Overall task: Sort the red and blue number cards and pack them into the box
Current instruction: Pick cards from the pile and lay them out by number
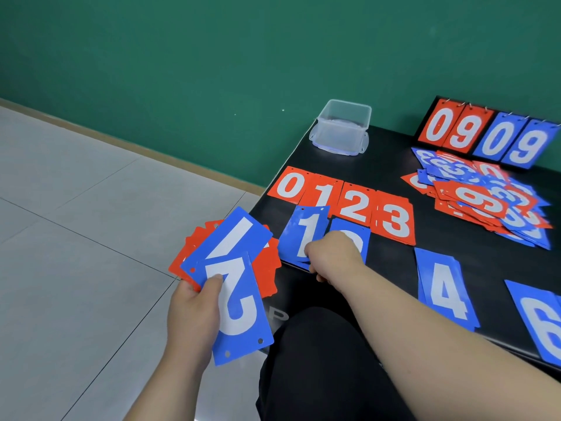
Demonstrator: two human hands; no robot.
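Plastic-looking cards, I judged: thin, light, stiff and slick, best pinched at a free edge. My left hand (194, 302) gripped a mixed fan (243, 314) of them beside the table (379, 165). My right hand (331, 256) curled over the blue piles (300, 235); whether it pinched one, I couldn't tell. The box (343, 126) stood at the far corner.

light: bright, even | glare: sheen on blue card (290, 238) by right hand (332, 256) | blur: card pile (485, 202) far right of it | edges: bowed
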